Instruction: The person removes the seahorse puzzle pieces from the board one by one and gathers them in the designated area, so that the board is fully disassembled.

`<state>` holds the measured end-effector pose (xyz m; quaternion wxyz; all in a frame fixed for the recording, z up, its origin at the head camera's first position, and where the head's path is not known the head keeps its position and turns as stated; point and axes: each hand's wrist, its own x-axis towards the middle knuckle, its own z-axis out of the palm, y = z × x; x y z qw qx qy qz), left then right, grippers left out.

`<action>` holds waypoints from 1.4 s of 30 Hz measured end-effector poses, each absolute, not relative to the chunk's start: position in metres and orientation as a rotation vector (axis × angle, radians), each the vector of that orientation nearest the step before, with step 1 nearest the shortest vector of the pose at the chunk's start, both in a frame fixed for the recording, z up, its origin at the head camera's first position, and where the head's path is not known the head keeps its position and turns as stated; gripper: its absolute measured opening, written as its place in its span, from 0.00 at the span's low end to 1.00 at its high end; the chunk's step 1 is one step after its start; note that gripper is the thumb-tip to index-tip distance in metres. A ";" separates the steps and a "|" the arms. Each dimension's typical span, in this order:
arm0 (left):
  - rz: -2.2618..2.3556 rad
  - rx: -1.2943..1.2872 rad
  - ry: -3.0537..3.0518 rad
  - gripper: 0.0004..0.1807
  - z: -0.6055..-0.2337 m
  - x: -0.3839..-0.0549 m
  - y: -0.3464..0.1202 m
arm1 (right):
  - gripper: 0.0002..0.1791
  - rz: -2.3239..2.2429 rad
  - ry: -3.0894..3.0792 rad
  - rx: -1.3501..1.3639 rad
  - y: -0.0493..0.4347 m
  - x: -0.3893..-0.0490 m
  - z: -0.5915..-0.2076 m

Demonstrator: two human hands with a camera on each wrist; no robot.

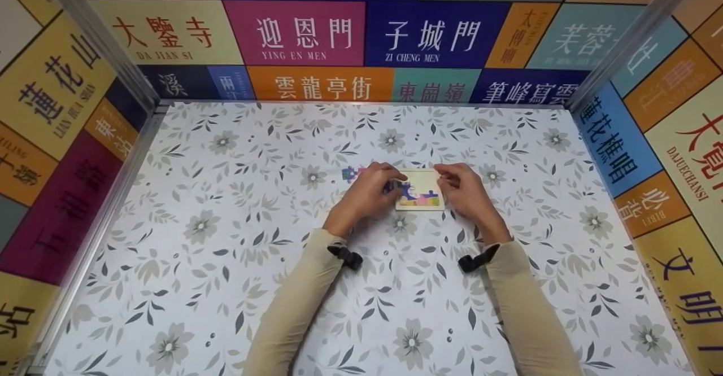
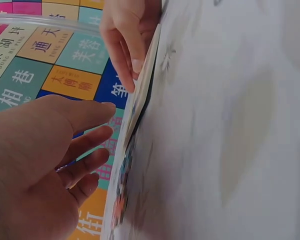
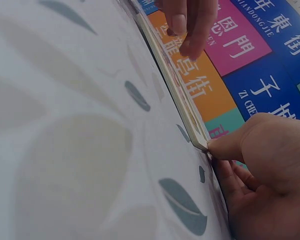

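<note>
A small jigsaw puzzle board [image 1: 421, 176] with a pale frame lies on the table, colourful pieces filling its lower part and its upper part bare. My right hand [image 1: 466, 189] grips the board's right end, thumb [image 3: 224, 148] against the corner and the other fingers bent behind it. Over the board's left end hovers my left hand [image 1: 370, 192]; in the left wrist view its thumb and fingers are spread apart, loosely bent, with nothing visible between them. Loose puzzle pieces [image 1: 348, 174] lie left of the board, partly hidden under the left hand.
A white cloth with grey flowers and leaves covers the table [image 1: 226, 297]. Panels with coloured blocks and large lettering [image 1: 308, 34] stand at the back and both sides, joined by metal corner posts [image 1: 96, 37].
</note>
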<state>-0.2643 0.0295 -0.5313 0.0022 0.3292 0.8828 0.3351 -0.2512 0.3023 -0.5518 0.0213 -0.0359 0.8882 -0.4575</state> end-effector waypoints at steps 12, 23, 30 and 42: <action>0.996 1.088 2.835 0.16 -0.538 -0.260 0.037 | 0.22 -1.434 2.747 -0.130 0.305 -0.251 -0.553; 1.014 1.071 2.823 0.14 -0.541 -0.259 0.038 | 0.23 -1.436 2.743 -0.118 0.303 -0.248 -0.551; 1.036 1.031 2.807 0.20 -0.540 -0.258 0.039 | 0.23 -1.445 2.734 -0.124 0.304 -0.250 -0.551; 1.102 1.043 2.762 0.21 -0.540 -0.257 0.041 | 0.22 -1.480 2.734 -0.162 0.304 -0.250 -0.553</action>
